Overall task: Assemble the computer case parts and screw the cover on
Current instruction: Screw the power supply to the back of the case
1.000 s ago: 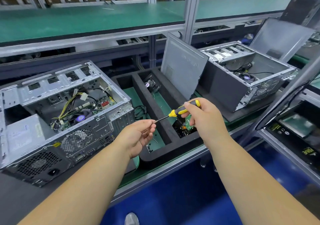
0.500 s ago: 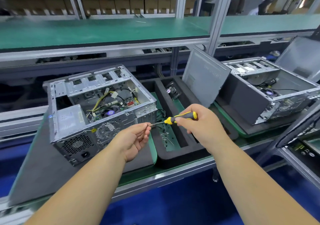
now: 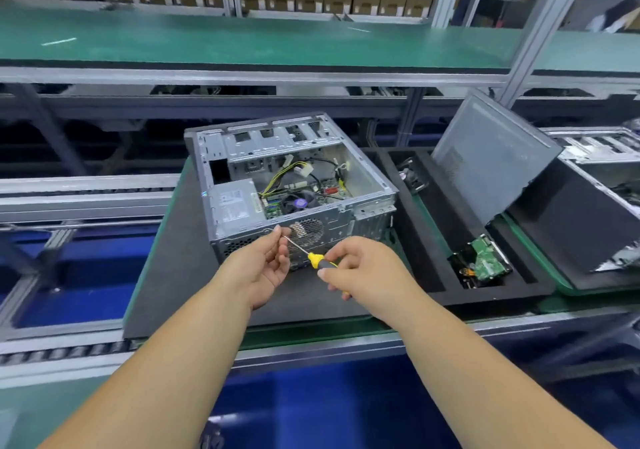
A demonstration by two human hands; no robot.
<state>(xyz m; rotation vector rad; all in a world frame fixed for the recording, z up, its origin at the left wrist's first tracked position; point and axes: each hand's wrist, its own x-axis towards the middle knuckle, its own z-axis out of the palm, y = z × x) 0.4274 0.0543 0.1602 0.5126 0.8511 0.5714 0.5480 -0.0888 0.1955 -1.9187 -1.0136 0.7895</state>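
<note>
An open grey computer case (image 3: 242,206) lies on its side on a dark mat (image 3: 180,268), showing its power supply, cables and motherboard. My right hand (image 3: 360,268) grips the yellow-and-black handle of a screwdriver (image 3: 317,260). My left hand (image 3: 266,265) pinches the tip of its metal shaft just in front of the case's rear fan grille. A grey side cover (image 3: 491,157) leans upright against a second case at the right.
A black foam tray (image 3: 408,227) to the right of the case holds a small fan (image 3: 410,176) and a hard drive with a green board (image 3: 485,261). A second open case (image 3: 595,185) sits far right. A green shelf (image 3: 242,43) runs behind; roller rails lie at the left.
The view has swung left, so the open case now sits in the centre. Both hands with the screwdriver have moved from over the foam tray to the case's rear panel.
</note>
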